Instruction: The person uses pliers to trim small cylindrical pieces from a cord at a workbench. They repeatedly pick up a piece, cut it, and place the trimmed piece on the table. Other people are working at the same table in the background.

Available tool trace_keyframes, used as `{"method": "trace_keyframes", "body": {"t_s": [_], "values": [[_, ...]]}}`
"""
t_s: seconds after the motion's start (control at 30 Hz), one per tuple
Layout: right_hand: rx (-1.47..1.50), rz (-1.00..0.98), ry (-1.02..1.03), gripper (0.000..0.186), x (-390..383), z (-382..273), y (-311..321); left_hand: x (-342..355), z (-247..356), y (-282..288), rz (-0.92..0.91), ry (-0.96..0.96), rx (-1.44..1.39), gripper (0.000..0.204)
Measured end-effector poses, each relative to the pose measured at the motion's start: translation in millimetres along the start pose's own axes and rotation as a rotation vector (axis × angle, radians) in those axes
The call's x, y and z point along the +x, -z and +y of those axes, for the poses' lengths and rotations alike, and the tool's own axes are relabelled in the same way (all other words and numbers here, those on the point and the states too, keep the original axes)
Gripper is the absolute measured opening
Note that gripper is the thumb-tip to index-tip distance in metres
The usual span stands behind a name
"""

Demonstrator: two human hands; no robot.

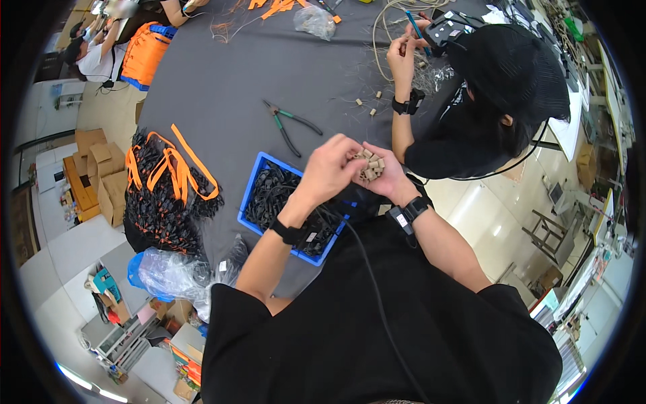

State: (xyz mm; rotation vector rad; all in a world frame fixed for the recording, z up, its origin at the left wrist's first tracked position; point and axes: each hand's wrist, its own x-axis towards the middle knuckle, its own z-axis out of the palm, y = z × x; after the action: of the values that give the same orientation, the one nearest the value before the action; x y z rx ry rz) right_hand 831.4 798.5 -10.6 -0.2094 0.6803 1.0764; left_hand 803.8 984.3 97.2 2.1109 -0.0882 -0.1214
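Small beige cylindrical pieces (370,168) lie heaped in the cupped palm of my right hand (393,180). My left hand (328,165) comes over from the left, its fingers curled together at the edge of the heap. Whether a piece is between those fingertips is hidden. Just below my left hand is a blue plastic bin (252,192) with black cable-like parts (272,195) in it. Green-handled pliers (286,124) rest on the grey cloth-covered table (222,87), beyond the bin.
A pile of black bundles (158,215) with orange straps (176,178) lies left of the bin, clear plastic bags (178,273) nearer me. At my right a co-worker in a black cap (511,71) handles a blue tool (416,30). Loose beige pieces (373,112) lie near that person's forearm.
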Motion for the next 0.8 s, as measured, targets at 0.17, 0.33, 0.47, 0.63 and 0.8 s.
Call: {"method": "trace_keyframes", "body": {"t_s": [0.17,0.33,0.47,0.63,0.8], "values": [[0.045,-0.131,-0.036,0.031,-14,-6,17,-64,-56,32,0.252,0.207,0.252,0.008],[0.015,-0.066,0.026,0.031,-54,-18,35,-149,-100,20,-0.132,0.555,0.770,0.017],[0.067,0.003,0.093,0.029,-99,-22,44,-174,-56,-15,-0.251,0.446,0.353,0.022],[0.106,-0.037,0.157,0.027,-149,-9,47,-118,-36,-81,0.125,0.020,0.377,0.046],[0.177,-0.027,0.255,0.028,-182,-4,64,-73,-92,-84,-0.148,-0.104,0.669,0.020]]}}
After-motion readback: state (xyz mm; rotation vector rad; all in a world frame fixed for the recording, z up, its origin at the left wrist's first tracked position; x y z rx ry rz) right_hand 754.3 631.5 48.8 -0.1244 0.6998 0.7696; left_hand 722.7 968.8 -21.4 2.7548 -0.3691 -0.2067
